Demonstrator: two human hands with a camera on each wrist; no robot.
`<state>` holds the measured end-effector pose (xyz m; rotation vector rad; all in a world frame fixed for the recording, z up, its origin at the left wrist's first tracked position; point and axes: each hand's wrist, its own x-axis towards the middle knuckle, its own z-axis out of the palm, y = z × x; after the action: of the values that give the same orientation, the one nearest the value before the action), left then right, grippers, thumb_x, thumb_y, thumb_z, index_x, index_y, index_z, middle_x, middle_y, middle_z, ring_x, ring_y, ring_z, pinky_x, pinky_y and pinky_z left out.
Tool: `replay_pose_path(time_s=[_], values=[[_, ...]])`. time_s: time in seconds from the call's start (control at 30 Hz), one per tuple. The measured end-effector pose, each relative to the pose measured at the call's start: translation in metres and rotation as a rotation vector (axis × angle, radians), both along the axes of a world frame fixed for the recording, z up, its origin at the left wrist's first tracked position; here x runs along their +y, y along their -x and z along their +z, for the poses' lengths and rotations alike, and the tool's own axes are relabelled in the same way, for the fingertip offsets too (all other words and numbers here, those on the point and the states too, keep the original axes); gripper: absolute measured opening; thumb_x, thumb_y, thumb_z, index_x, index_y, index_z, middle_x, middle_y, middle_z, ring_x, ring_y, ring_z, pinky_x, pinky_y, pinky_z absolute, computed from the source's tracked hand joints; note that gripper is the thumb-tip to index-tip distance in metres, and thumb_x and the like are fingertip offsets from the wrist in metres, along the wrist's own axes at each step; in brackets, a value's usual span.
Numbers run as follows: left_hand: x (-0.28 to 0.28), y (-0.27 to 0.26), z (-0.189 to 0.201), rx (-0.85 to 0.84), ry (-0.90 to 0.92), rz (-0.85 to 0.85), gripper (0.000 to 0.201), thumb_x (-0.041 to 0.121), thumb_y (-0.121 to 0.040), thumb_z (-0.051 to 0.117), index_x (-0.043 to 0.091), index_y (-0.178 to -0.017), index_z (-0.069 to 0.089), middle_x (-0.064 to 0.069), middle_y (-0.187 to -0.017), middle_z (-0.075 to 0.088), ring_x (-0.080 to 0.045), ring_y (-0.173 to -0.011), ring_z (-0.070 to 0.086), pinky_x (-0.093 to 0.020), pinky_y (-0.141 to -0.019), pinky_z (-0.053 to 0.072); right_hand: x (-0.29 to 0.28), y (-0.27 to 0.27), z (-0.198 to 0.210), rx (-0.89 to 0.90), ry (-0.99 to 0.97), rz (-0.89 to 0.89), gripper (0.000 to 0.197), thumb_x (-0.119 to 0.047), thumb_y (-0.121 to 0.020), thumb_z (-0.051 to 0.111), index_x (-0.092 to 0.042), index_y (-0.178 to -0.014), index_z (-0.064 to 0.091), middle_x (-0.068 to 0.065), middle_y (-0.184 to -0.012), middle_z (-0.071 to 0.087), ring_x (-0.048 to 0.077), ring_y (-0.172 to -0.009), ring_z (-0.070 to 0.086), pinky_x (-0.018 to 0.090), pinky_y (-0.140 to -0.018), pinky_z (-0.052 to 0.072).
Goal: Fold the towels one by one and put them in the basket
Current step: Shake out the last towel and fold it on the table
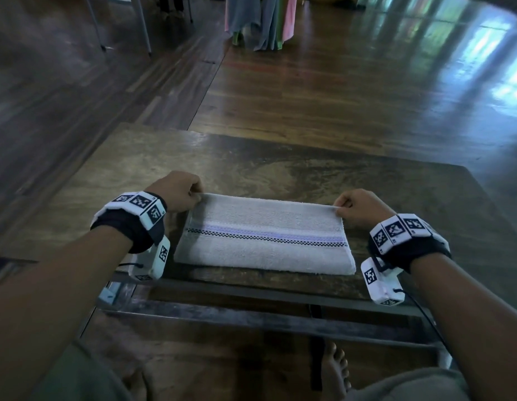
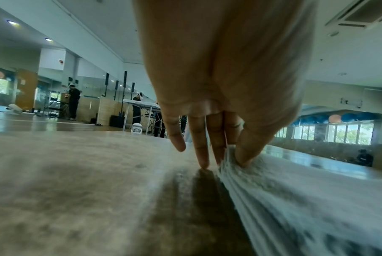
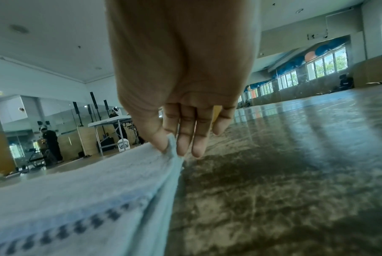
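A pale grey towel [image 1: 263, 235] with a lilac band and a black checked stripe lies folded on the wooden table [image 1: 280, 169], near its front edge. My left hand [image 1: 182, 192] pinches the towel's far left corner, seen close in the left wrist view as thumb and fingers on the towel [image 2: 295, 199]. My right hand [image 1: 358, 206] pinches the far right corner; in the right wrist view the thumb and forefinger squeeze the towel [image 3: 97, 181] edge. No basket is in view.
More cloths in pink, grey and green [image 1: 260, 21] hang beyond the table on the wooden floor. Metal legs [image 1: 144, 27] stand at the far left. My bare foot [image 1: 335, 369] shows below the table frame. Other people [image 2: 73, 102] stand far off.
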<state>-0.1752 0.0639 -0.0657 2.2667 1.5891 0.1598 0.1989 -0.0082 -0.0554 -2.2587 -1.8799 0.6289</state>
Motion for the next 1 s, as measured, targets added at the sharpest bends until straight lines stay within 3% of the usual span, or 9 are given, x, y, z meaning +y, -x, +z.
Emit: replay_pose_path(time_s=[0.13,0.3,0.4,0.47,0.63,0.77,0.83,0.9,1.0], values=[[0.001,0.006,0.006,-0.008,-0.009,-0.023,0.012,0.015,-0.085,0.062,0.009,-0.096,0.064,-0.002,-0.09,0.06,-0.017,-0.083,0.053,-0.024,-0.073,0.036,-0.002,0.001,0.006,0.044,-0.07,-0.012,0.006,-0.019,-0.084,0.059,-0.017,-0.086,0.063,-0.002,-0.09,0.064,0.016,-0.088,0.058,0.031,-0.078,0.046],[0.0,0.013,-0.004,-0.043,-0.007,0.0,0.006,0.018,-0.085,0.063,0.014,-0.09,0.063,-0.005,-0.095,0.066,-0.019,-0.087,0.059,-0.028,-0.077,0.045,-0.001,0.003,-0.002,0.0,-0.031,-0.009,0.009,-0.022,-0.084,0.06,-0.03,-0.081,0.06,-0.003,-0.096,0.066,0.018,-0.095,0.06,0.043,-0.092,0.049],[0.0,0.013,-0.007,-0.037,-0.015,-0.011,0.015,0.02,-0.088,0.061,0.013,-0.101,0.065,-0.003,-0.098,0.065,-0.015,-0.087,0.056,-0.026,-0.078,0.043,0.002,0.006,-0.007,-0.048,-0.011,0.023,0.024,-0.02,-0.086,0.058,-0.024,-0.108,0.067,0.0,-0.111,0.067,0.021,-0.104,0.06,0.048,-0.097,0.046],[0.0,0.012,-0.007,0.008,-0.015,-0.041,0.02,0.021,-0.09,0.058,0.01,-0.103,0.068,-0.001,-0.094,0.062,-0.015,-0.085,0.054,-0.027,-0.077,0.041,0.005,0.006,-0.009,-0.098,0.014,0.082,0.03,-0.019,-0.087,0.056,-0.024,-0.114,0.067,0.0,-0.113,0.068,0.022,-0.104,0.061,0.048,-0.095,0.047],[-0.001,0.01,-0.004,0.02,-0.009,-0.024,0.007,0.023,-0.087,0.061,0.017,-0.089,0.062,0.001,-0.091,0.058,-0.016,-0.084,0.055,-0.032,-0.078,0.048,0.002,0.011,-0.002,-0.09,0.012,0.079,0.015,-0.016,-0.083,0.059,-0.018,-0.091,0.072,-0.008,-0.088,0.067,0.017,-0.09,0.063,0.043,-0.089,0.05],[-0.004,0.012,0.01,-0.054,-0.021,-0.043,0.009,0.016,-0.08,0.067,0.017,-0.085,0.059,0.0,-0.086,0.061,-0.013,-0.077,0.055,-0.018,-0.062,0.041,-0.005,0.013,0.009,-0.019,-0.082,0.035,0.013,-0.014,-0.077,0.065,-0.022,-0.086,0.058,-0.004,-0.09,0.058,0.019,-0.093,0.057,0.044,-0.095,0.044],[-0.008,0.014,0.022,-0.111,-0.065,-0.041,0.012,0.014,-0.078,0.069,0.014,-0.086,0.061,-0.001,-0.084,0.062,-0.017,-0.078,0.058,-0.021,-0.064,0.044,-0.008,0.013,0.018,-0.003,-0.163,0.034,0.016,-0.013,-0.075,0.066,-0.022,-0.086,0.058,-0.003,-0.091,0.057,0.019,-0.093,0.055,0.044,-0.095,0.042],[-0.014,0.015,0.036,-0.171,-0.173,-0.035,0.013,0.013,-0.076,0.071,0.012,-0.086,0.061,0.0,-0.082,0.062,-0.02,-0.078,0.059,-0.025,-0.066,0.045,-0.012,0.012,0.03,-0.043,-0.276,0.051,0.015,-0.015,-0.074,0.065,-0.02,-0.087,0.062,-0.004,-0.091,0.053,0.017,-0.092,0.051,0.042,-0.093,0.04],[-0.026,0.018,0.061,-0.228,-0.476,-0.036,0.014,0.012,-0.074,0.072,0.011,-0.083,0.061,0.0,-0.083,0.061,-0.017,-0.075,0.053,-0.021,-0.062,0.036,-0.023,0.007,0.047,-0.057,-0.536,0.051,0.013,-0.015,-0.075,0.065,-0.018,-0.088,0.062,-0.005,-0.089,0.05,0.013,-0.09,0.044,0.034,-0.083,0.032]])
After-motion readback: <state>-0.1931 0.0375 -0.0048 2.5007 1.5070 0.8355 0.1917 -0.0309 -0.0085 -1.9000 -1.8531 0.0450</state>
